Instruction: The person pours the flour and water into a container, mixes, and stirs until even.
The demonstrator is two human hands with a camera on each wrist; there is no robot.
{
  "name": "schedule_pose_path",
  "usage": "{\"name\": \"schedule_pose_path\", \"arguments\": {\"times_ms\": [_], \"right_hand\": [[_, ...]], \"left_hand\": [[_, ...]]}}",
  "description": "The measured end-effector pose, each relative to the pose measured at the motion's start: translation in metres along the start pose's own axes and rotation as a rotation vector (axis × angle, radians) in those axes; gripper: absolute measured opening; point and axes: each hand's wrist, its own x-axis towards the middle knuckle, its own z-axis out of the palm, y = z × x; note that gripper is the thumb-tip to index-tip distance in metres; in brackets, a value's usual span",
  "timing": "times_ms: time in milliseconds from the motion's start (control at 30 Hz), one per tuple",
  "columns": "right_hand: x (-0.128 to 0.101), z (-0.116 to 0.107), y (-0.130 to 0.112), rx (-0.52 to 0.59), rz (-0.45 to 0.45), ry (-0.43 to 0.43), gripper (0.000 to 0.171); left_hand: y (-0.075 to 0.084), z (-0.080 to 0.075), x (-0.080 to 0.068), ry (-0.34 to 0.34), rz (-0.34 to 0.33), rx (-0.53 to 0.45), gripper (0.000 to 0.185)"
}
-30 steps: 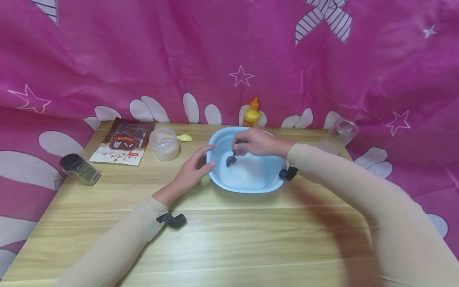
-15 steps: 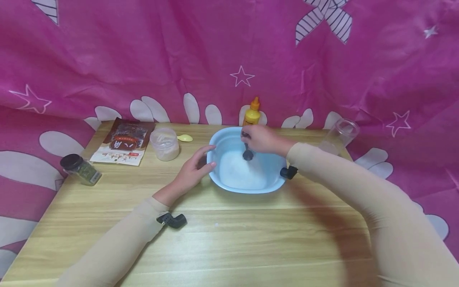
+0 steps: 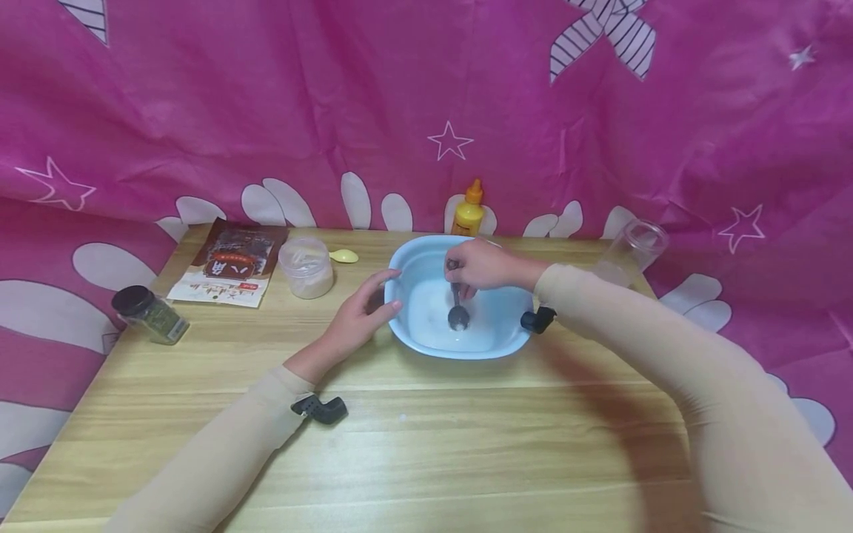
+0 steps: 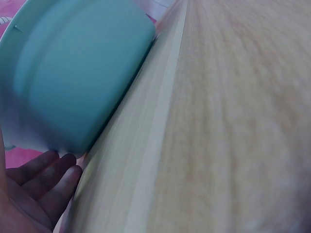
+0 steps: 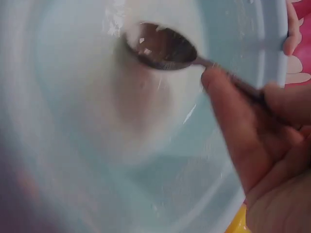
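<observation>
Left hand (image 3: 356, 314) rests flat-fingered against the light plastic bowl (image 3: 408, 260); right hand (image 3: 483, 266) pinches the stiff spoon (image 3: 457, 311) by its handle.

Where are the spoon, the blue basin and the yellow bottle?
spoon (image 3: 457, 318): head view, on its bowl.
blue basin (image 3: 400, 259): head view, on its left rim.
yellow bottle (image 3: 469, 215): head view, on its body.

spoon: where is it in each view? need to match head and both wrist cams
Head: the spoon stands centre frame inside the blue basin, bowl down in white powder, handle pinched by the right hand.
Left wrist: not in view; only the basin's outer wall and the left hand's fingers.
Right wrist: the spoon lies top centre, bowl in the powder.
Shared landmark: the blue basin.
</observation>
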Motion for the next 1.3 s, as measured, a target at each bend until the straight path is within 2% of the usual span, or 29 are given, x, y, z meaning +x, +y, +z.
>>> {"name": "schedule_pose_path", "arguments": {"times_ms": [133, 233, 333, 400, 467, 567, 700, 867, 1133, 1233, 1300], "right_hand": [[0.000, -0.003, 0.001, -0.174, 0.049, 0.109, 0.018], [0.001, -0.002, 0.001, -0.230, 0.039, 0.201, 0.016], [0.003, 0.000, -0.001, -0.184, 0.008, 0.250, 0.016], [0.003, 0.002, -0.003, -0.113, -0.024, 0.248, 0.015], [0.002, 0.005, -0.005, -0.001, -0.056, 0.210, 0.013], [0.001, 0.008, -0.005, 0.164, -0.100, 0.098, 0.012], [0.000, 0.009, -0.004, 0.280, -0.125, -0.060, 0.013], [-0.006, 0.003, -0.001, 0.248, -0.110, -0.182, 0.011], [-0.012, -0.005, 0.006, 0.121, -0.045, -0.257, 0.015], [-0.012, -0.004, 0.004, 0.127, -0.063, -0.281, 0.015], [-0.010, -0.002, 0.003, 0.173, -0.091, -0.286, 0.014]], "left_hand": [[0.001, 0.001, -0.001, 0.006, 0.001, 0.009, 0.057], [0.001, 0.001, -0.001, 0.007, 0.005, 0.010, 0.057], [0.002, 0.001, -0.001, 0.007, 0.006, 0.003, 0.057], [0.002, 0.001, -0.001, 0.008, 0.006, -0.001, 0.057], [0.002, 0.001, -0.001, 0.005, 0.009, -0.008, 0.057], [0.002, 0.000, -0.001, 0.000, 0.016, -0.011, 0.057], [0.002, 0.000, 0.000, -0.002, 0.015, 0.004, 0.056], [0.000, 0.000, 0.000, 0.005, 0.013, 0.018, 0.057], [0.000, 0.000, 0.001, 0.008, 0.016, 0.024, 0.057], [-0.001, 0.000, 0.001, 0.009, 0.018, 0.026, 0.057], [-0.001, 0.000, 0.001, 0.008, 0.018, 0.024, 0.057]]}}
